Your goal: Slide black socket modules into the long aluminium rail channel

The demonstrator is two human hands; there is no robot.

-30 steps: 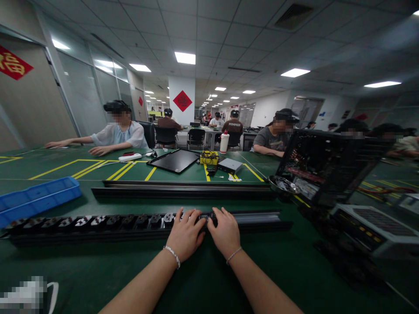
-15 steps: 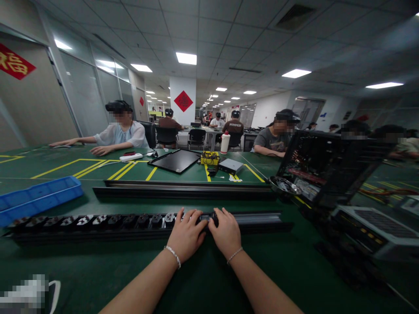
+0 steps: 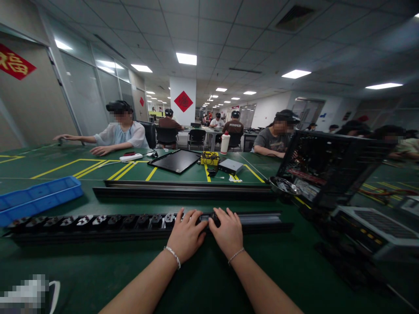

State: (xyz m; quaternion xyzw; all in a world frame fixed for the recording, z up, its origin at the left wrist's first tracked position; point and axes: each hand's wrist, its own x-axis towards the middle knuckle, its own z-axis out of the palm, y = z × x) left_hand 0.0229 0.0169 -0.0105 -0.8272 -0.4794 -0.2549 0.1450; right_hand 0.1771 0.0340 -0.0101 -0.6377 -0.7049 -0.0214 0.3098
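Observation:
A long black power strip rail (image 3: 98, 224) lies across the green table in front of me, with several socket modules set in its left part. My left hand (image 3: 186, 235) and my right hand (image 3: 228, 232) rest side by side on the rail near its middle. The fingers of both press down on a small black socket module (image 3: 209, 216) between them. The rail's right stretch (image 3: 262, 218) shows a bare channel.
A second black rail (image 3: 183, 190) lies behind the first. A blue tray (image 3: 39, 196) sits at the left, an open computer case (image 3: 327, 168) and a metal bowl (image 3: 283, 185) at the right. Other people sit at the far side of the table.
My right hand's fingers have spread a little flatter over the module. The person at far left has lifted a hand slightly.

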